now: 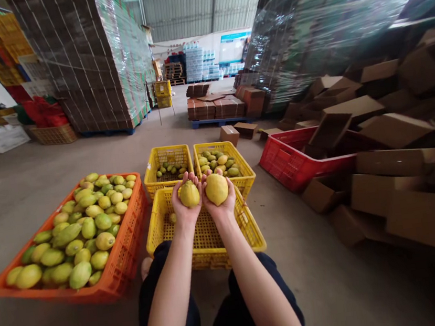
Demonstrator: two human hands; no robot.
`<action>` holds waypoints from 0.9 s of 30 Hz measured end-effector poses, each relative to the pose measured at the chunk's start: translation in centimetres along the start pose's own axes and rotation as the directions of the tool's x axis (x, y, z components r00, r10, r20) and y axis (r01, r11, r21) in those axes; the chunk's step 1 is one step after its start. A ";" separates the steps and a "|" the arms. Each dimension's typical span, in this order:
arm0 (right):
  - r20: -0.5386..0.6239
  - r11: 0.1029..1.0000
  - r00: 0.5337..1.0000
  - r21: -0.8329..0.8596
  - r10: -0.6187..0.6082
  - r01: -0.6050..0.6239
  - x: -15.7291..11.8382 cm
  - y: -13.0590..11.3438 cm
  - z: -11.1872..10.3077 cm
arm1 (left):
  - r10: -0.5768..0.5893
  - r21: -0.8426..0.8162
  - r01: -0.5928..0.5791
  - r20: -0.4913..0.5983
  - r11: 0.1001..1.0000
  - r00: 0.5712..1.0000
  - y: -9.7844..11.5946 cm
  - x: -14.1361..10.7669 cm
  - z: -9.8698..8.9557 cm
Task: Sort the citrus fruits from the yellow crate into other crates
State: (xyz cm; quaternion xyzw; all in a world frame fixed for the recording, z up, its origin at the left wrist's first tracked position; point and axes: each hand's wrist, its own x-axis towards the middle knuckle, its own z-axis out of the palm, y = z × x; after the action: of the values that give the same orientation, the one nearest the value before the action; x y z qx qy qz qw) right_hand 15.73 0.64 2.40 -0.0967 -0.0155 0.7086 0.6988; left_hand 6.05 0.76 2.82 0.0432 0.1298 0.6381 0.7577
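Side by side, both hands are raised over the near yellow crate. My left hand cups a smaller yellow-green fruit. In my right hand rests a larger, rounder yellow fruit. The near crate has a slatted bottom, and one small fruit shows at its left. Behind it stand a left yellow crate with several small green fruits and a right yellow crate holding green and yellow fruits.
At the left, an orange crate is heaped with yellow-green fruits. A red crate and a pile of cardboard boxes lie at the right. Wrapped stacks rise behind, and flat cartons sit on a blue pallet.
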 end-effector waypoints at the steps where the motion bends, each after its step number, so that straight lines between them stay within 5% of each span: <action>1: 0.004 1.000 1.000 -0.005 -0.003 0.003 0.0 0.1 0.0 | 0.006 0.008 -0.006 0.001 1.000 1.000 0.1 0.0 0.0; 14: -0.002 0.999 1.000 -0.050 -0.004 0.004 0.0 0.3 -0.1 | 0.048 0.045 -0.049 0.029 0.998 0.998 0.2 0.2 -0.6; 22: -0.131 0.996 0.989 -0.066 -0.063 0.055 0.5 -1.2 -1.1 | 0.000 -0.051 -0.007 -0.130 0.999 0.991 -0.7 0.8 -1.2; 25: -0.170 0.988 0.979 -0.123 -0.109 0.089 0.8 -3.0 -2.0 | -0.151 0.117 0.180 -0.224 0.977 0.963 -2.1 0.5 -3.9; 27: -0.163 0.983 0.978 -0.152 -0.131 0.106 0.7 -4.5 -2.4 | -0.376 0.333 0.473 -0.317 0.816 0.871 -2.9 -0.7 -6.6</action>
State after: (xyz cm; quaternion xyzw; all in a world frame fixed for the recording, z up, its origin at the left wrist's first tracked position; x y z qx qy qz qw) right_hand 20.57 1.19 0.72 -0.2061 -0.0111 0.6516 0.7299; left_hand 7.06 -1.07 -4.08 0.0904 0.3529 0.4116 0.8354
